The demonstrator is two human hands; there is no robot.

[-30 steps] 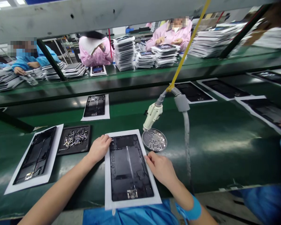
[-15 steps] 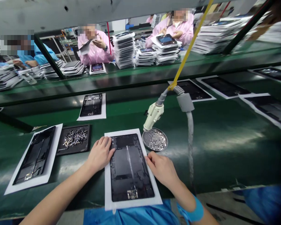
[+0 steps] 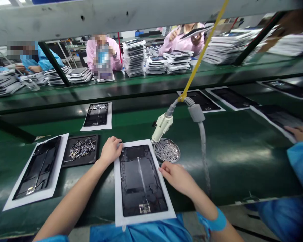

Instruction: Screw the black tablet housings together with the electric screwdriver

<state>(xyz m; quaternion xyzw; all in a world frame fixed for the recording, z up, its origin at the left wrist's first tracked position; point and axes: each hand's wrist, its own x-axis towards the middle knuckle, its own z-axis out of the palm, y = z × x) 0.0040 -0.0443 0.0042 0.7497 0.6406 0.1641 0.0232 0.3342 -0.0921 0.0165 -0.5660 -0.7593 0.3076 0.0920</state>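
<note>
A black tablet housing (image 3: 142, 178) lies on a white paper sheet (image 3: 170, 213) in front of me, with a pale strip down its middle and a small circuit board at its near end. My left hand (image 3: 111, 150) is at the upper left corner, fingers bent together; a small dark spot shows at the fingertips, too small to name. At the right edge of the sheet, my right hand (image 3: 176, 176) has thumb and forefinger closed on the paper. Beyond it, a pale electric screwdriver (image 3: 163, 126) hangs over a round metal dish of screws (image 3: 166, 150).
A dark tray (image 3: 82, 149) of small metal parts sits left, beside another tablet housing (image 3: 37, 168) on paper. More housings lie along the green bench (image 3: 232, 154). A co-worker's hand (image 3: 301, 132) touches one at right. Yellow strap (image 3: 204, 50) and grey cable (image 3: 204, 158) hang nearby.
My left hand has moved up from the housing's left edge to its upper corner. A co-worker's hand and blue sleeve have come in at right. The view has shifted slightly.
</note>
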